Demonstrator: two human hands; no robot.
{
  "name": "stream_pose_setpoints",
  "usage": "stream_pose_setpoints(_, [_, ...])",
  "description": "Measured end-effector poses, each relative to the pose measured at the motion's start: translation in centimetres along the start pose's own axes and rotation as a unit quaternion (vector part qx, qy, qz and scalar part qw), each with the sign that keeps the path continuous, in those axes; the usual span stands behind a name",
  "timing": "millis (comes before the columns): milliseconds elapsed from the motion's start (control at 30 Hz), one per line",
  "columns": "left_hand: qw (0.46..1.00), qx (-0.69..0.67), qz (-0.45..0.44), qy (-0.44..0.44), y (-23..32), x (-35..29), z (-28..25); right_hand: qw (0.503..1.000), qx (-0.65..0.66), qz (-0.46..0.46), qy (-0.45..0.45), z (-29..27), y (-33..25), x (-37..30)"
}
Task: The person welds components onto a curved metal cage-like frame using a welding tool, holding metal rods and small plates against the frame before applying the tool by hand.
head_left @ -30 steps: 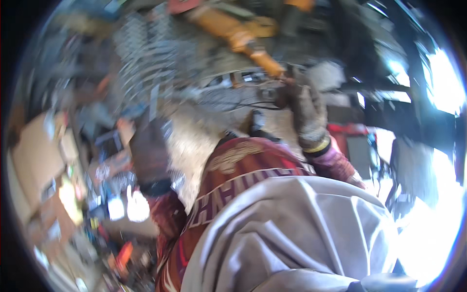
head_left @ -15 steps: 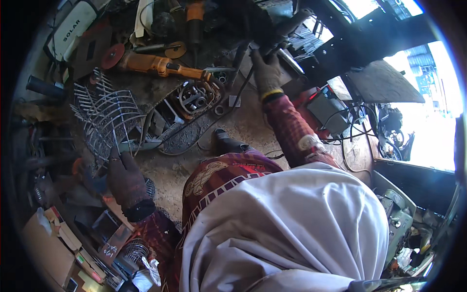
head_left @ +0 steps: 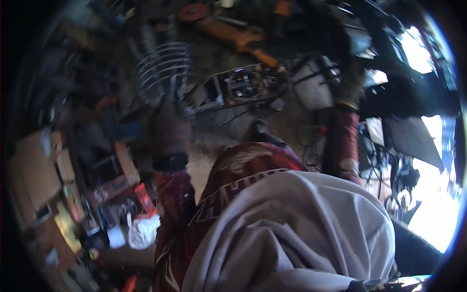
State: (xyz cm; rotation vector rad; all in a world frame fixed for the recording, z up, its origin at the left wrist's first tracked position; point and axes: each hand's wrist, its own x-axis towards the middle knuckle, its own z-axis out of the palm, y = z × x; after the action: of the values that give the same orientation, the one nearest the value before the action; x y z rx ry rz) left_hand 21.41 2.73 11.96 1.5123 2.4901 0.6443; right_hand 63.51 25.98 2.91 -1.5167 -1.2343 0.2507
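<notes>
Okay, so the main thing here is a wire rack (head_left: pixel 163 68) lying up and left of centre, just past the left hand (head_left: pixel 168 119). It's bare-looking greyish metal, with a run of thin curved bars bowing across like ribs and a couple of straighter rods running down toward the glove. Near the top, rows of short bar ends stick up like comb teeth.

The left glove is dark brown with a black band at the wrist, and its fingertips sit right at the rack's lower end. The right hand (head_left: pixel 349 85) is well apart from it, over on the far right, in a greyish glove with a yellow cuff (head_left: pixel 346 104), near a pale flat sheet (head_left: pixel 314 91). Frame's dark and smeary, so I can't tell how far either hand is closed or whether it has hold of anything.

Right of the rack there's an open metal housing (head_left: pixel 245 85) with round parts inside, and above that an orange angle grinder (head_left: pixel 233 36) with a red disc (head_left: pixel 193 12). Cardboard boxes (head_left: pixel 36 170) are piled at lower left.
</notes>
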Motion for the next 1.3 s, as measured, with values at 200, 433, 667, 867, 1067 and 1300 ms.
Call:
stream_pose_setpoints(200, [0.994, 0.054, 0.047, 0.077, -2.3, 0.3, 1.9, 0.966, 0.203, -0.142, -0.072, -7.6, -8.2, -1.2])
stream_pose_setpoints(433, [0.990, 0.061, 0.076, 0.099, -1.8, 0.1, 1.8, 0.900, 0.348, 0.180, -0.192, -6.4, -12.5, -8.8])
stream_pose_setpoints(667, [0.989, 0.053, 0.084, 0.105, -1.8, 0.2, 2.0, 0.880, 0.304, 0.099, -0.352, -2.0, -18.0, -11.9])
stream_pose_setpoints(867, [0.991, 0.081, 0.091, 0.060, -2.4, 0.3, 2.1, 0.842, 0.277, 0.099, -0.452, 1.9, -16.7, -10.7])
stream_pose_setpoints(1067, [0.993, 0.048, 0.066, 0.089, -1.4, 0.2, 1.5, 0.591, 0.506, 0.258, -0.573, 5.9, -12.7, -10.4])
stream_pose_setpoints(1300, [0.993, 0.074, 0.058, 0.077, -1.3, 0.4, 1.4, 0.537, 0.461, 0.376, -0.597, 9.1, -8.8, -12.2])
